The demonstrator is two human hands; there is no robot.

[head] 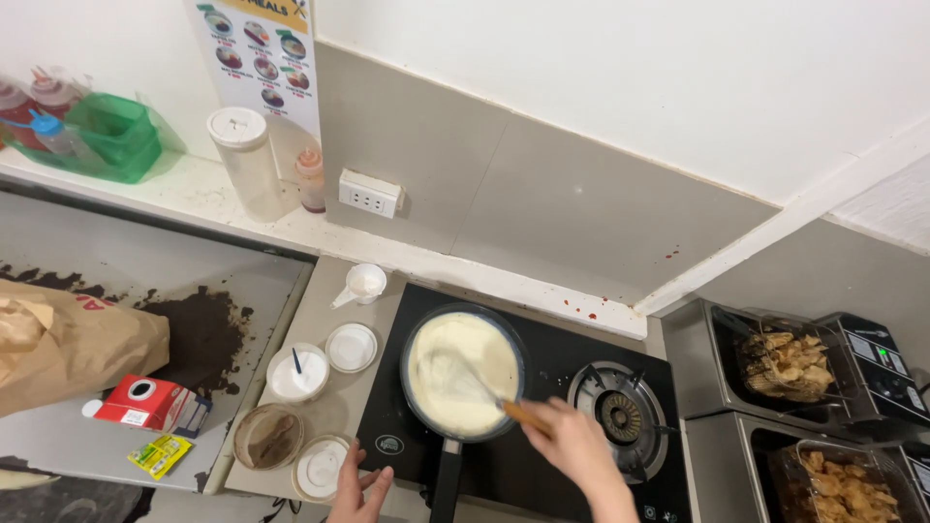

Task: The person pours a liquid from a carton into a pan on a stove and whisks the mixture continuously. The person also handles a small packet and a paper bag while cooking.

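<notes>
Here right hand [573,441] stirs creamy round pan [463,371].

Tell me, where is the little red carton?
In the head view, the red carton lies at the left on the grey counter, just below the brown paper bag and above a small yellow-green packet.

From my feed I look down on a corner where a white upper wall [630,68] meets a grey tiled backsplash [542,208] flecked with a few red spots, a white socket [369,194] set into it beside a picture menu sheet [260,58]. A pale ledge [320,237] runs under the backsplash, and below it I see a grey tabletop [325,320] with a lower metal surface [145,281] at the left, stained dark brown. The light is even and bright, with soft shadows.
</notes>
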